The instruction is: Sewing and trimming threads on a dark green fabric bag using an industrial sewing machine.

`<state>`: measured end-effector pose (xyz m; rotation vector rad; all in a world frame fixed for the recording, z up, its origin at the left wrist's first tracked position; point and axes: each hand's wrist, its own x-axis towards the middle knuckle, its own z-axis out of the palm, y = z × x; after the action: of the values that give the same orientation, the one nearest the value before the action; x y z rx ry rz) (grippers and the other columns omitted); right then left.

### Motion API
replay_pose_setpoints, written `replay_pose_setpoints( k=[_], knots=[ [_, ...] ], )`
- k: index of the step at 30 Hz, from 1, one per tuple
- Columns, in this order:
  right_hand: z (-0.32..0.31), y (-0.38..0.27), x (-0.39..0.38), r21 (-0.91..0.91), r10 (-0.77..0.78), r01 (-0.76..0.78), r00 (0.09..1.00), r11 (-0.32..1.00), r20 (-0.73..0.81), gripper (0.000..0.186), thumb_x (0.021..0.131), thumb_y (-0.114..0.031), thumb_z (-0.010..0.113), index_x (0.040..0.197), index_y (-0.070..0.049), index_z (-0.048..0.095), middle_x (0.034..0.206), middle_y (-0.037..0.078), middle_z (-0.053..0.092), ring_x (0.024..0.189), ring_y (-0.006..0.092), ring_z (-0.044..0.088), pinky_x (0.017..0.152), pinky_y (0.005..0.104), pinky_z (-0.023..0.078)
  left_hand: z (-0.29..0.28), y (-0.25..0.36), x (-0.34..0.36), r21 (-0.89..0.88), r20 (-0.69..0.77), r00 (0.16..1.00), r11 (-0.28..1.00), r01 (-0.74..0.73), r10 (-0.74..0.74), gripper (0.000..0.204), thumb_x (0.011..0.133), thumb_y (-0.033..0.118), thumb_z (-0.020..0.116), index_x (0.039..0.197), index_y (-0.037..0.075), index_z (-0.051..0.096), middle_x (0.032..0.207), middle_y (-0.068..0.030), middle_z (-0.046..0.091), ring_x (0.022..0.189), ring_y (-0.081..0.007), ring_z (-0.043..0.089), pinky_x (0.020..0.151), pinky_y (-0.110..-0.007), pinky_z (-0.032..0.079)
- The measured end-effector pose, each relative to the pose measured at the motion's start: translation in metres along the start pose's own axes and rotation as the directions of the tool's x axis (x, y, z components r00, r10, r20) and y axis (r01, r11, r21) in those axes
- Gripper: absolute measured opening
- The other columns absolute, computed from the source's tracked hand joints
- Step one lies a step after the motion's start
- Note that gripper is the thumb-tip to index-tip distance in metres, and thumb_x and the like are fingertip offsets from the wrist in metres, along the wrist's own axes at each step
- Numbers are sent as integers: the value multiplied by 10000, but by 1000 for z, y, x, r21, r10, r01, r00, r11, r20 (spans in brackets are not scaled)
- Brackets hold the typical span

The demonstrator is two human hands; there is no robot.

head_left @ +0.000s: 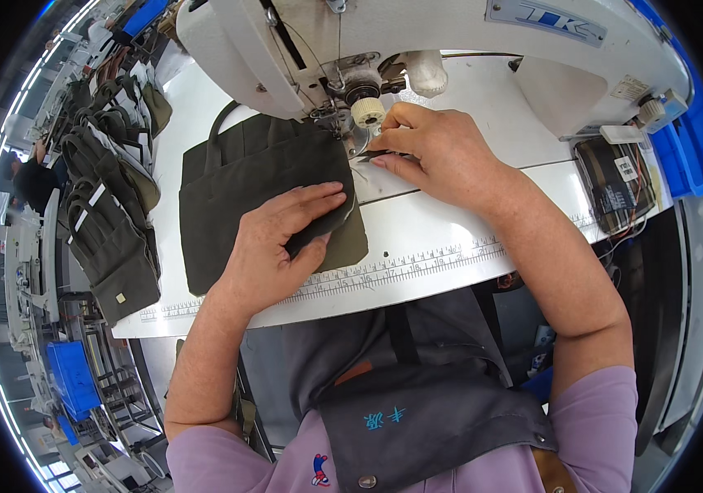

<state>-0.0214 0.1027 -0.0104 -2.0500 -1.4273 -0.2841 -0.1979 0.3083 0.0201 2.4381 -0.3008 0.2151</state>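
Observation:
A dark green fabric bag (240,193) with loop handles lies flat on the white table, its right edge by the sewing machine's needle area (347,135). My left hand (273,238) rests on the bag, its fingers over the cloth and the thumb curled under, gripping a fold at the right side. An olive panel (353,238) shows beneath that fold. Close to the needle, my right hand (442,156) pinches a slim dark pointed thing (378,154). Its exact kind is hard to make out. Pale thread ends lie beside its tip.
The white sewing machine (442,25) arches over the far side of the table. A printed ruler strip (417,267) runs along the near edge. Several dark green bags (113,222) hang over the left side. At the right lie a dark plaid pouch (615,185) and wires.

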Motion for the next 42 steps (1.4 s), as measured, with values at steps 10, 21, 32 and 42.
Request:
replay_pose_setpoints(
  k=[10,21,32,42],
  knots=[
    [5,-7,3,-19,-38,37,999,999,-16,174,883,-294,734,929,-130,771,926,26,669,759,254,689,657,413,544,-10,14,1,-139,-164,938,948,286,-307,342,1068,253,544,1221,-18,686,1031,-168,749,845,-204,693,956,-304,515],
    [17,-10,8,-214,-195,177,978,961,-68,64,777,-170,673,786,-107,683,861,31,613,763,235,685,622,393,542,-8,8,3,-149,-20,960,950,274,-279,420,1076,310,501,1279,-28,646,1160,-178,731,984,-298,718,1099,-384,447],
    [17,-10,9,-228,-200,178,977,957,-78,104,797,-202,694,788,-99,701,837,31,604,730,227,684,598,388,540,1,4,7,-37,118,990,996,75,-71,722,774,52,523,1482,-70,452,1563,-178,467,1513,-309,352,1263,-471,130],
    [8,-15,13,-334,-219,205,976,920,-3,52,751,-139,674,767,-93,694,833,37,598,736,227,689,609,391,550,-1,-17,2,-455,159,979,871,185,-125,677,965,305,410,1519,-83,373,1634,-149,364,1564,-252,229,1270,-449,-57]
  ],
)
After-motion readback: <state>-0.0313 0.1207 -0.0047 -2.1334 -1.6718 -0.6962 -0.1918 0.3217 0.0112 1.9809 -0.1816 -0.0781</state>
